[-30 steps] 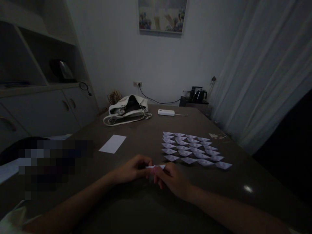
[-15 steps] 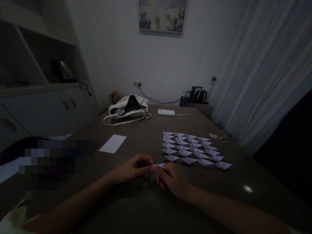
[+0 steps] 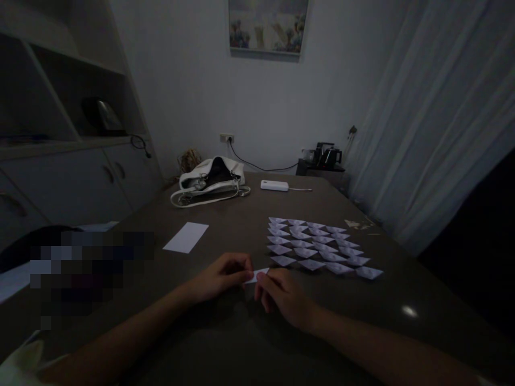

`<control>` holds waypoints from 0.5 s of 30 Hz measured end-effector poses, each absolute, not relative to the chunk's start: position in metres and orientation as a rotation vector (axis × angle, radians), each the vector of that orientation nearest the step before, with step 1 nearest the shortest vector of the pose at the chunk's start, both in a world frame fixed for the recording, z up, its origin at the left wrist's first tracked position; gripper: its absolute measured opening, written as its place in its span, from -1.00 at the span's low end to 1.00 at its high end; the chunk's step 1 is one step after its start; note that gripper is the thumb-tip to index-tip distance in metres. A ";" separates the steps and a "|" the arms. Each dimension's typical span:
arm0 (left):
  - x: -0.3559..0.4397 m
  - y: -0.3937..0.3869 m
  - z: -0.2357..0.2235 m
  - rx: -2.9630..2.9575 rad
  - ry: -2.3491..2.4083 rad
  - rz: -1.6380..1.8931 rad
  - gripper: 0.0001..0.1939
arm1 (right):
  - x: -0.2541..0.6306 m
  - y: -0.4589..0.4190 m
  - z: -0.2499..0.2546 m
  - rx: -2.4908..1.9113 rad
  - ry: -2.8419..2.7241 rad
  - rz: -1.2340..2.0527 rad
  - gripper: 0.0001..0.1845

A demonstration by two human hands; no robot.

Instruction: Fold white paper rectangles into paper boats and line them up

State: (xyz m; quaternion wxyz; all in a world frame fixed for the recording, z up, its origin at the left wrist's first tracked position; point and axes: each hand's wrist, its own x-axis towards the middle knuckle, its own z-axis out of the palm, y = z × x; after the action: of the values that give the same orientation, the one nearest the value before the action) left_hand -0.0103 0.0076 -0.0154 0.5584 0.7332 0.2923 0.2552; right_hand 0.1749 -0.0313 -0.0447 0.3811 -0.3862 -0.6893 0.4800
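Left hand (image 3: 225, 276) and right hand (image 3: 287, 297) pinched on a folded paper (image 3: 254, 276) over the table (image 3: 241, 214), paper partly covered, long axis roughly left-right, right tip angled away, paper boats (image 3: 324, 247) in rows ahead-right, white sheet (image 3: 186, 237) ahead-left, open bag (image 3: 211, 172) and white device (image 3: 274, 185) beyond.

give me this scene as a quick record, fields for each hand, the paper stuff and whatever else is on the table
left hand: pinching one end of a small folded paper; hand at
right hand: thumb and fingers on the paper's other end
finished-looking pieces: boat-shaped paper folds in rows, beyond the right hand
flat paper: one white sheet, beyond the left hand
far end of table: white bag, gaping open; white device with a short cable
lighting: dim
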 end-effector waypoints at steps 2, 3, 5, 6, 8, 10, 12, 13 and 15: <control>-0.010 0.009 -0.017 1.728 0.705 0.579 -0.72 | 0.175 -0.032 -0.044 -1.001 -1.729 1.232 -0.41; -0.010 0.009 -0.018 1.728 0.713 0.568 -0.71 | 0.175 -0.032 -0.044 -1.008 -1.709 1.237 -0.41; -0.011 0.011 -0.019 1.740 0.725 0.564 -0.70 | 0.174 -0.032 -0.043 -1.028 -1.669 1.244 -0.42; -0.011 0.011 -0.019 1.747 0.727 0.572 -0.69 | 0.174 -0.031 -0.044 -1.034 -1.655 1.247 -0.43; -0.011 0.010 -0.018 1.763 0.725 0.594 -0.69 | 0.174 -0.031 -0.044 -1.036 -1.635 1.258 -0.44; -0.011 0.009 -0.017 1.769 0.726 0.602 -0.69 | 0.173 -0.031 -0.043 -1.029 -1.618 1.274 -0.44; -0.011 0.008 -0.015 1.766 0.729 0.609 -0.68 | 0.173 -0.031 -0.041 -1.027 -1.602 1.279 -0.43; -0.011 0.008 -0.015 1.765 0.730 0.613 -0.68 | 0.173 -0.032 -0.040 -1.028 -1.598 1.276 -0.42; -0.011 0.008 -0.016 1.769 0.728 0.610 -0.68 | 0.173 -0.032 -0.038 -1.031 -1.600 1.266 -0.41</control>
State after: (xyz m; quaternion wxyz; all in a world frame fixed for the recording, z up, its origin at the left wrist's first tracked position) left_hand -0.0110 0.0078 -0.0163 0.5372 0.7431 0.3057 0.2564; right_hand 0.1729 -0.0324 -0.0379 0.4149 -0.4104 -0.6369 0.5038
